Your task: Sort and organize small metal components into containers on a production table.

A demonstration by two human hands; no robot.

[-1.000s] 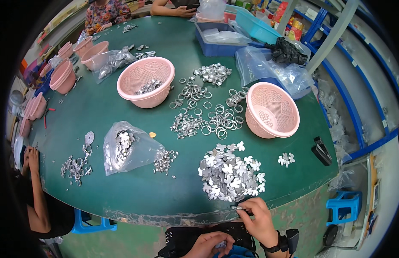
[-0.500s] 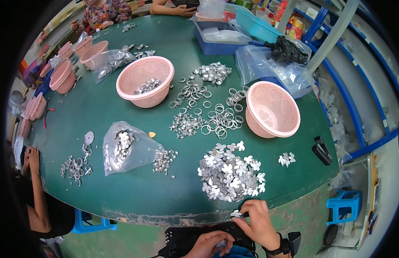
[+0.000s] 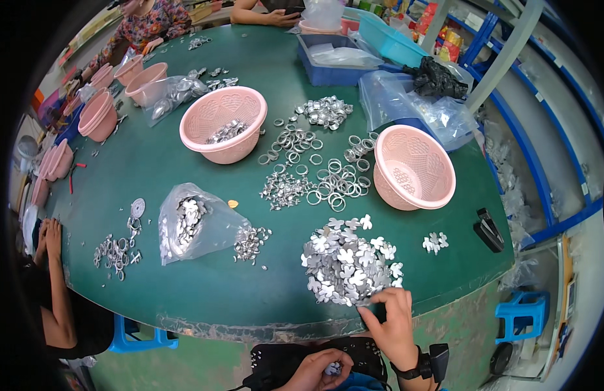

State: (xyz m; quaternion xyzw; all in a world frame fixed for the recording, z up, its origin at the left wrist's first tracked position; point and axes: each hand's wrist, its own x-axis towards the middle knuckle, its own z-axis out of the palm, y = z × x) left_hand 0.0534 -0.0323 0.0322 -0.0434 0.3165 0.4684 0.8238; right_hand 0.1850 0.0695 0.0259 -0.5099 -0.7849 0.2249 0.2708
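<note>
My right hand point(image 3: 393, 326) reaches over the table's near edge, thumb and forefinger pinched on a small silvery petal-shaped metal piece point(image 3: 364, 302) at the front of a heap. This heap of petal-shaped metal pieces point(image 3: 347, 264) lies loose on the green table. Low over my lap, my left hand point(image 3: 318, 370) is curled, palm up, around several small silvery metal pieces point(image 3: 333, 369); the fingers partly hide them. A small cluster of similar pieces point(image 3: 435, 242) sits right of the heap, near a black stapler point(image 3: 488, 230).
Metal rings point(image 3: 341, 185) and small parts lie beyond the heap, between two pink baskets point(image 3: 224, 153) point(image 3: 416, 203). Left stands an open plastic bag point(image 3: 214, 238) of metal pieces. Blue shelving point(image 3: 520, 124) rises at the right. Other people sit at the left and far sides.
My right hand has moved forward from the table's edge to the front of the heap. My left hand stays curled over my lap. The view has shifted slightly.
</note>
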